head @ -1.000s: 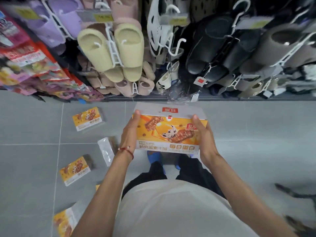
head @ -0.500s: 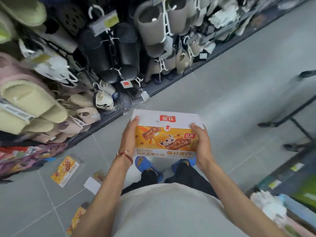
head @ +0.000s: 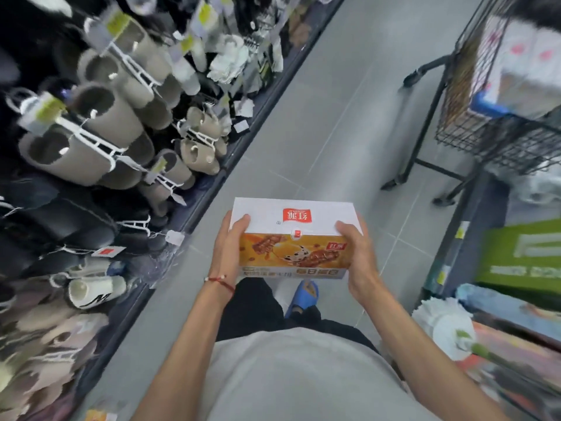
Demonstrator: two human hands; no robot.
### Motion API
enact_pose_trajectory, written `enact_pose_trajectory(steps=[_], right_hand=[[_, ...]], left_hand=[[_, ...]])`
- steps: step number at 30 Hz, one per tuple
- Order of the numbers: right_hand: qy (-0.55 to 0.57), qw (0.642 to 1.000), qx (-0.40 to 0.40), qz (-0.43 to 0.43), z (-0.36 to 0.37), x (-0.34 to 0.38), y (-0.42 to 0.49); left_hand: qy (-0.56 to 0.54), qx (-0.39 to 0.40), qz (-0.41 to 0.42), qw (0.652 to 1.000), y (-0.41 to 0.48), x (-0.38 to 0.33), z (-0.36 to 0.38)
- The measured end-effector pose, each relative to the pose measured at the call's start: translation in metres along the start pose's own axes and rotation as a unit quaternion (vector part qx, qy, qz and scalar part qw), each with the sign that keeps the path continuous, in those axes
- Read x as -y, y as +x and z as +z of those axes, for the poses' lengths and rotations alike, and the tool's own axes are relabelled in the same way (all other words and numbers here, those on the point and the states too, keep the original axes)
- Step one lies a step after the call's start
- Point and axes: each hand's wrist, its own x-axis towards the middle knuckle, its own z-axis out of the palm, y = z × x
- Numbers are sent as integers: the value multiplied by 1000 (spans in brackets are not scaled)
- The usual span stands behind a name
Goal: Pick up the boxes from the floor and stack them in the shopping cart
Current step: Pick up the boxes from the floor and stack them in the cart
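Snack box (head: 296, 238) held crosswise before me, left hand (head: 226, 253) and right hand (head: 359, 256) each gripping a short end; shopping cart (head: 498, 144) stands far right, closer to my right hand.

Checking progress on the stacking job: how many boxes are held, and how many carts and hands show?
Box, held: 1
Cart: 1
Hands: 2 (left hand, right hand)
Total: 4
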Motion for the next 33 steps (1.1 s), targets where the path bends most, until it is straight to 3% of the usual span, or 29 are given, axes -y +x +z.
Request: enact_pose_trajectory(steps=[16, 23, 33], right_hand=[[131, 968, -210, -41, -35, 152, 165], [205, 931, -294, -76, -40, 233, 230], [333, 846, -392, -137, -125, 318, 315]], left_hand=[[129, 178, 31, 975, 217, -175, 193], [165, 249, 44, 953, 292, -268, 285], [233, 354, 142, 895, 330, -344, 460]])
